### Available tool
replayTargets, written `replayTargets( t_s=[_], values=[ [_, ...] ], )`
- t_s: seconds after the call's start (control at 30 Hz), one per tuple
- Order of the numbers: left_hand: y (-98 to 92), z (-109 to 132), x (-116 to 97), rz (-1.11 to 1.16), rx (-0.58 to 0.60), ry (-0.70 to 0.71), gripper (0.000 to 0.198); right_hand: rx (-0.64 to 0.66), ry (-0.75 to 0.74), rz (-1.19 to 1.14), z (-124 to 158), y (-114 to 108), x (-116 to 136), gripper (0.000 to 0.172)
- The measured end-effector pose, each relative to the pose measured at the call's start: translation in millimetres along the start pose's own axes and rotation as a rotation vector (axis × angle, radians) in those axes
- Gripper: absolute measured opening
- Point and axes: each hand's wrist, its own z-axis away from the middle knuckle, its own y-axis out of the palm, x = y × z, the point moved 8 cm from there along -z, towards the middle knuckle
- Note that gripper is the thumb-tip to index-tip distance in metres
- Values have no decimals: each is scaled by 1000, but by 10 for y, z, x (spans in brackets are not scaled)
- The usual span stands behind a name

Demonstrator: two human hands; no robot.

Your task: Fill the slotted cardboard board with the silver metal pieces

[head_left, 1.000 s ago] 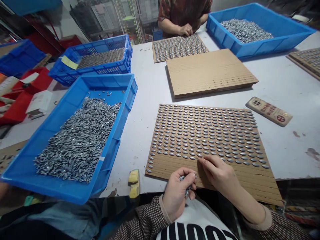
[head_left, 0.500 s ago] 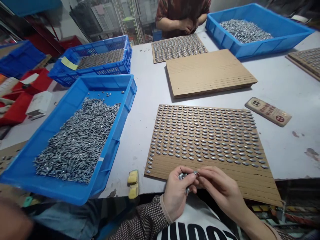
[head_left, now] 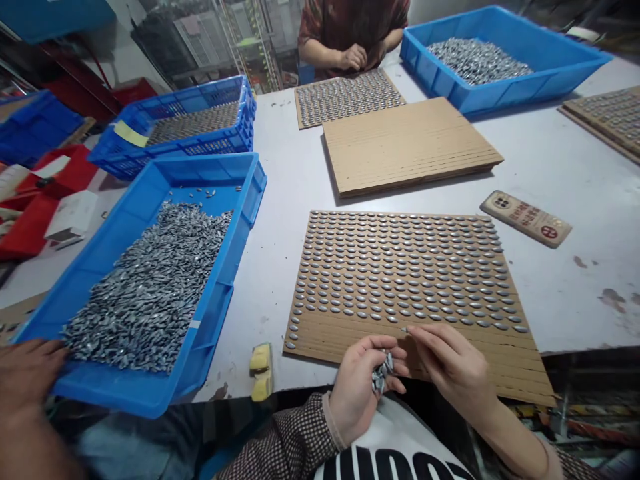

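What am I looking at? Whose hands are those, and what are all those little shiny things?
This picture comes from a camera worn on a person's head, so you see what they see, looking down. Their left hand holds a small bunch of grey pieces, shiny pointed ovals. I can't tell exactly what they are. Their right hand seems to pinch one piece in its fingertips. Below the hands lies a cardboard board with neat rows of the same pieces. To the left, a blue tray holds a big heap of them. Across the table sits another person, with a similar board.
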Motion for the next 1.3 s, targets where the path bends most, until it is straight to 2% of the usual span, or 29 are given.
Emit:
replayTargets(
  t_s=[0.2,0.53,0.63,0.73,0.83,0.93,1.13,1.2,1.3],
  values=[
    [-10,-1,15,-12,-18,-14,18,82,-115,225,-38,101,-115,29],
    [-48,27,0,95,-26,-42,18,196,-181,300,-6,174,-172,30],
    [-57,47,-11,138,-38,-62,23,160,-128,260,-44,113,-141,29],
    [-55,46,-19,171,-34,-58,25,125,-47,104,-100,32,-23,28],
    [-50,26,-37,182,-27,-16,24,235,-14,-31,-138,91,147,31],
    [-49,4,-20,174,-27,-10,24,299,-1,-48,-151,152,247,30],
    [-45,-18,32,212,-25,-25,24,197,37,-242,-49,52,244,19],
    [-15,-11,36,204,-2,-32,24,127,128,-287,24,-37,115,17],
    [8,12,56,127,-7,-72,24,31,244,-205,125,-173,-147,12]
  ],
)
